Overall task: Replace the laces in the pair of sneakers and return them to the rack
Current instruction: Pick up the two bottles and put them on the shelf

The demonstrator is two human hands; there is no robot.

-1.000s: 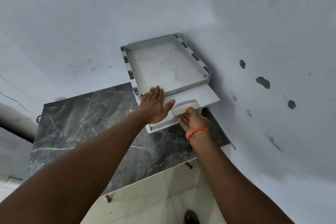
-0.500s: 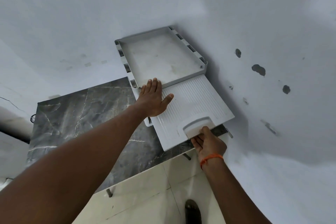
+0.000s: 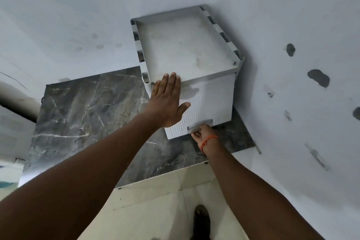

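The thin plastic door [image 3: 214,101] of the rack [image 3: 185,48] appears light and flexible: the flat, released left hand [image 3: 167,101] braces the rack top while the right hand [image 3: 204,135] grips the bottom handle [image 3: 200,123].

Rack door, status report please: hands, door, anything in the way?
Left hand open, flat on rack front edge, overlapping door. Right hand grips door handle, low. No sneakers in view.

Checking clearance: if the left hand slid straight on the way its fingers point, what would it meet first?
Probably the shoe box: its raised front rim sits right at the fingertips of the left hand; depth is unclear.
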